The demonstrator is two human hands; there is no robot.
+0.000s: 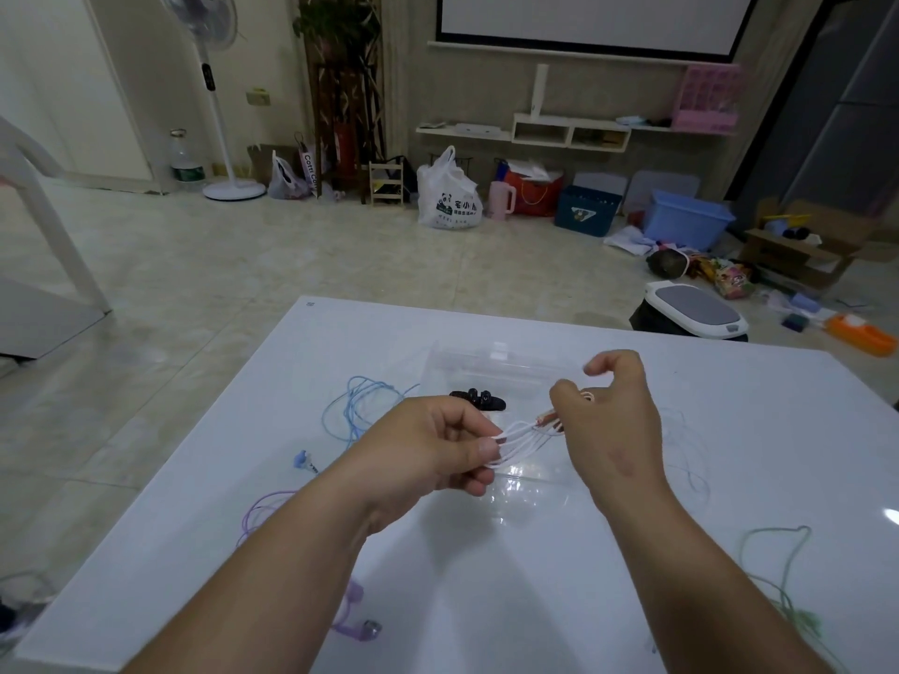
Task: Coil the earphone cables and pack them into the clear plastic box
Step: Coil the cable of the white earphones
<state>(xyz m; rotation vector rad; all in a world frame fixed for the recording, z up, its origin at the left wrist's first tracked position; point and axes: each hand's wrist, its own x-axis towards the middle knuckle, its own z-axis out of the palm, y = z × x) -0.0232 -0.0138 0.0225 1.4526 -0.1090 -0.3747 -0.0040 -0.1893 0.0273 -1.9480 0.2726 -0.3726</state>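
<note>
Head view: clear box [462,368] on white table [486,600], tiled floor [243,265] beyond.

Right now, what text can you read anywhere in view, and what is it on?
"Cotti Co", cut off: paper bag.
"宅小", the rest blurred: white plastic bag with a panda logo.
Small mark at the table's far corner: too small to read.
Logo on the dark blue box: blurred.

Above the white table [486,600], the left hand [438,445] pinches looped strands of a white earphone cable [515,442]. The right hand [608,420] grips their far end over the clear plastic box [467,355], which holds black earphones [479,400]. 3 loose cables lie around: blue cable [355,406], purple cable [272,508], green cable [778,566].
</note>
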